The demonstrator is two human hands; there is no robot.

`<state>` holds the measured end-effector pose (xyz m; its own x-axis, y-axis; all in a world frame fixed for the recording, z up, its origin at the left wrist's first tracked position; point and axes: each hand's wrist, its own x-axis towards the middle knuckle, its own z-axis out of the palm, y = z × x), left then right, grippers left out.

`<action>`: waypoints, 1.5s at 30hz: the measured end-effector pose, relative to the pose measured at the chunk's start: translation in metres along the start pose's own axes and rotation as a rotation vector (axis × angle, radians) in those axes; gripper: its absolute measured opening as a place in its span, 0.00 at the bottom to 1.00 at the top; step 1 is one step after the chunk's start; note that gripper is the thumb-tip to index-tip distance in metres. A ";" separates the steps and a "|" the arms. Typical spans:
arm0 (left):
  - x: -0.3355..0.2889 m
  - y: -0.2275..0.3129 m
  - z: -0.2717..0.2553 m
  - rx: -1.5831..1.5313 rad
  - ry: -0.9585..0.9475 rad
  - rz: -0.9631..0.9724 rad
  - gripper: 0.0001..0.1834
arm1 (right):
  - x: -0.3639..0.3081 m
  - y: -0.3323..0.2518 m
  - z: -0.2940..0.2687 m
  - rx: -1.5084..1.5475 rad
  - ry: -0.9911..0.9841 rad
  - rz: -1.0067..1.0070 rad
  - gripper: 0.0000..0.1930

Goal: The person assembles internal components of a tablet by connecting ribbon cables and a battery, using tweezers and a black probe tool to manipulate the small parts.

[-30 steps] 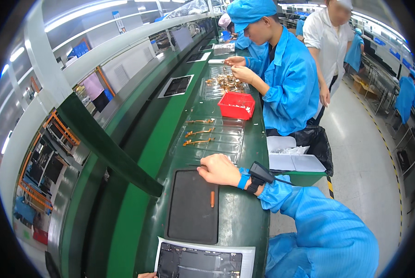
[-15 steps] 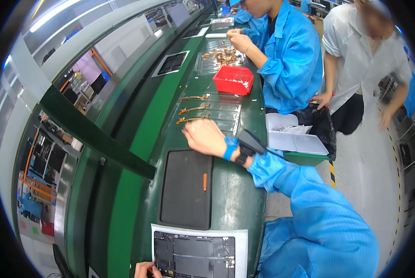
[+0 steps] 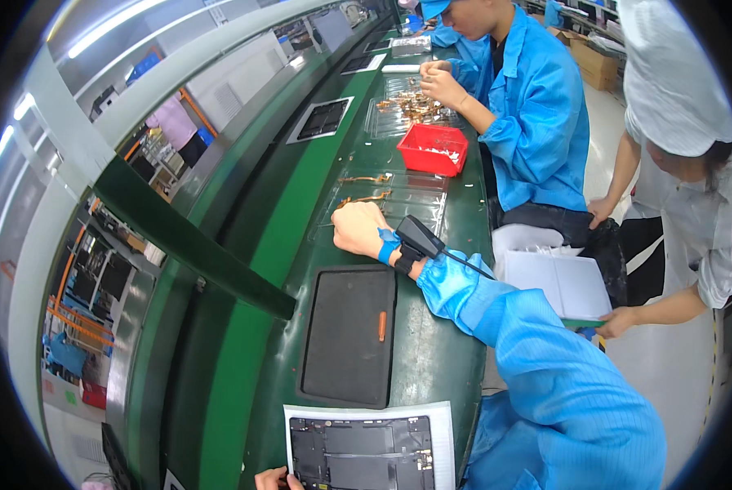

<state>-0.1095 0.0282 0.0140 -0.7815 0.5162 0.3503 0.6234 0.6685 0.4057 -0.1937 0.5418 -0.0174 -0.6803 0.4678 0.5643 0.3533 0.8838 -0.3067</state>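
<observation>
My right hand [image 3: 360, 229], with a blue band and a black strap at the wrist, is closed over the near end of a clear plastic tray [image 3: 427, 214]. Its fingertips are hidden, so what they grip does not show. Two copper-coloured flex cables [image 3: 364, 198] lie in the tray just beyond the knuckles. At the bottom edge, my left hand [image 3: 276, 479], partly cut off, has its fingers pressed at the left edge of an opened tablet housing [image 3: 362, 447]. That black housing lies on a white foam sheet [image 3: 440, 433].
Between my hands lies a black mat [image 3: 345, 343] with a small orange-brown strip [image 3: 382, 327]. Farther off stand a red bin [image 3: 411, 155] and a tray of flex cables [image 3: 411, 106]. A green post [image 3: 194, 237] slants in from the left. A co-worker in white handles a white box [image 3: 558, 286].
My right hand has closed over the nearest of three cables, which no longer shows. The co-worker in white has bent down and grasped the box by the bench. The view has shifted slightly.
</observation>
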 end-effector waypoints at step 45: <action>-0.020 0.178 -0.038 0.142 -0.522 0.387 0.14 | -0.298 -0.108 -0.278 1.611 -0.471 -0.100 0.05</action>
<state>0.0179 0.1170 0.1114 -0.4333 0.9010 -0.0213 0.8802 0.4281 0.2049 0.1494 0.3092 0.0605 -0.8827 0.1079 0.4574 -0.4691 -0.1413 -0.8718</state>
